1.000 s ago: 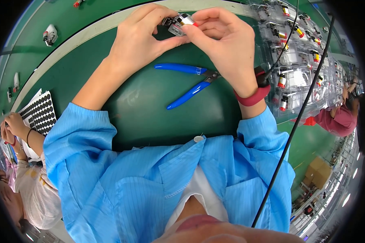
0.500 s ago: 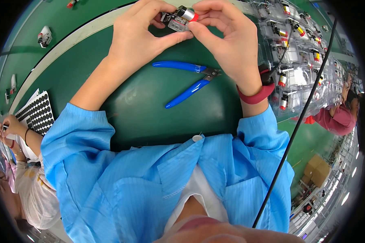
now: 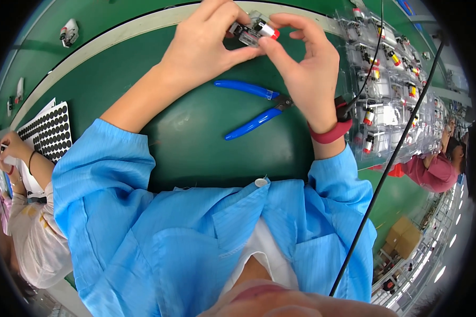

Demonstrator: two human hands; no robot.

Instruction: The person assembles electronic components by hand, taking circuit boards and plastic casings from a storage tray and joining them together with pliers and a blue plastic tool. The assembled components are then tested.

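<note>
Near the far edge of the green table, both hands hold a small clear-and-black plastic assembly [image 3: 247, 36] with a silver cylinder that has a red end. My left hand [image 3: 200, 41] is closed on its black end, fingers behind and thumb along the near side. My right hand [image 3: 314, 63] has its thumb against the side by the red end and its index finger curled at the far side; the other fingers are bent and apart from it. Below the hands lie blue-handled cutters [image 3: 254, 124], handles spread, jaws close under my right wrist.
Clear plastic trays [image 3: 388, 113] of similar parts are stacked at the right. A black cable [image 3: 378, 195] crosses there. Sheets of black dots [image 3: 53, 132] lie at left, by a co-worker's hands [image 3: 16, 148]. Another assembly [image 3: 69, 33] sits beyond the pale strip [image 3: 100, 45].
The assembly has tilted in my hands, so its clear part shows more above the cylinder. My right index finger has shifted along it. The whole view has moved slightly.
</note>
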